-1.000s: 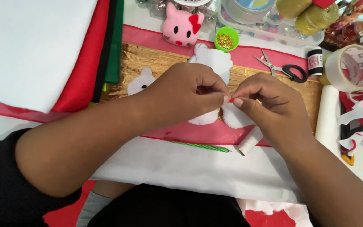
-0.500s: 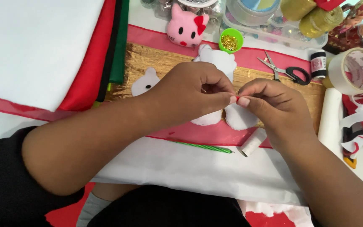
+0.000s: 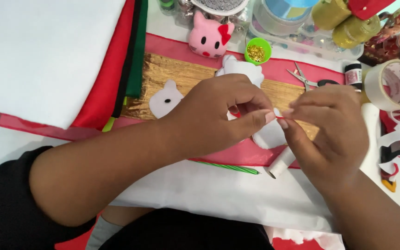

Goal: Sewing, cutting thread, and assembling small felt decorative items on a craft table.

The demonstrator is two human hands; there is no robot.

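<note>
Crowded craft table (image 3: pixel 265 203), left hand (image 3: pixel 214 115), right hand (image 3: pixel 329 129) pinching small red piece (image 3: pixel 235 114), supplies edging close

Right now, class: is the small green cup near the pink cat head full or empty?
Partly filled: the small green cup stands upright, with small gold pieces visible inside.

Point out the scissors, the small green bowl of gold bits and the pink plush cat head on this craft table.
scissors (image 3: pixel 307 80): head view, on the pivot where the blades cross.
green bowl (image 3: pixel 258 52): head view, on its gold-filled middle.
pink plush cat head (image 3: pixel 209 40): head view, on the face.
</note>
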